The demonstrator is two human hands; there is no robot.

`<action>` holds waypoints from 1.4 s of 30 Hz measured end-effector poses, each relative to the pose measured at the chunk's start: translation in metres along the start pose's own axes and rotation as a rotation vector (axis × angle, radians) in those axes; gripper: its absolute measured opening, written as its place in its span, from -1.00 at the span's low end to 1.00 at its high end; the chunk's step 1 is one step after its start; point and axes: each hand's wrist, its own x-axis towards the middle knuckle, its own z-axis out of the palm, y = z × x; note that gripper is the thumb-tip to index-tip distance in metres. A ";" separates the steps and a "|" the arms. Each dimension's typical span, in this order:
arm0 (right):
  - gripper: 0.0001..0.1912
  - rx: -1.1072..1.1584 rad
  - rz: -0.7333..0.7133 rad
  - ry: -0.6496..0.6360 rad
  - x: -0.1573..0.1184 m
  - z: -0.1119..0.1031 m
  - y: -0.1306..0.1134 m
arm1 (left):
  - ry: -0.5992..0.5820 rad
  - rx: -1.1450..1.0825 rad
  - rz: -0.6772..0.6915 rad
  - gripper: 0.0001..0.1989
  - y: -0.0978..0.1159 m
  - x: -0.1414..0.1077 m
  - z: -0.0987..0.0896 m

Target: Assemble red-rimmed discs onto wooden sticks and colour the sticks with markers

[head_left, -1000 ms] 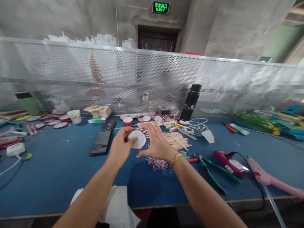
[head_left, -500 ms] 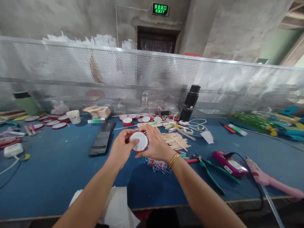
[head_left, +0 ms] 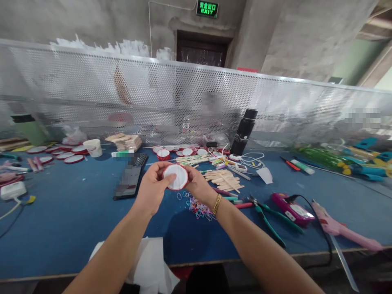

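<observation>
A round white disc with a red rim (head_left: 179, 176) is held up over the blue table, its pale face toward me. My left hand (head_left: 154, 183) grips its left side, thumb pressed flat on the white face. On the opposite edge, my right hand (head_left: 197, 183) pinches the rim, its fingertips partly hidden behind the disc. Below my right hand lies a pile of small colourful rubber bands (head_left: 200, 207). Wooden craft sticks (head_left: 225, 179) are spread just beyond that hand. A black phone (head_left: 130, 177) rests to the left of my left hand.
Green-handled pliers (head_left: 269, 222), a purple device (head_left: 292, 210) and a pink glue gun (head_left: 339, 226) lie to the right. More red-rimmed discs (head_left: 73, 159) sit at the left and back. A black bottle (head_left: 245, 132) stands before the perforated metal screen (head_left: 147, 90).
My right hand has shifted from wrapping around the disc to pinching its right edge, uncovering more of the disc. The disc has moved slightly up and left.
</observation>
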 end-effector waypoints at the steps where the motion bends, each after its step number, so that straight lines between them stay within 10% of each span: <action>1: -0.66 0.096 0.065 0.029 0.000 0.002 0.002 | 0.000 -0.003 -0.001 -0.55 0.000 0.000 0.000; 12: -0.50 0.435 0.333 0.147 0.000 0.003 -0.006 | -0.026 0.051 -0.010 -0.62 -0.004 -0.001 0.001; 26: -0.56 0.412 0.292 0.248 0.003 -0.008 -0.018 | -0.158 0.175 0.072 -0.68 -0.007 -0.003 0.001; 34: -0.80 -0.234 -0.093 0.141 -0.006 -0.008 -0.037 | -0.027 0.226 0.157 -0.63 -0.009 0.002 -0.004; 42: -0.94 -0.440 -0.169 0.140 -0.010 -0.002 -0.027 | 0.059 0.483 0.268 -0.79 -0.006 0.000 -0.008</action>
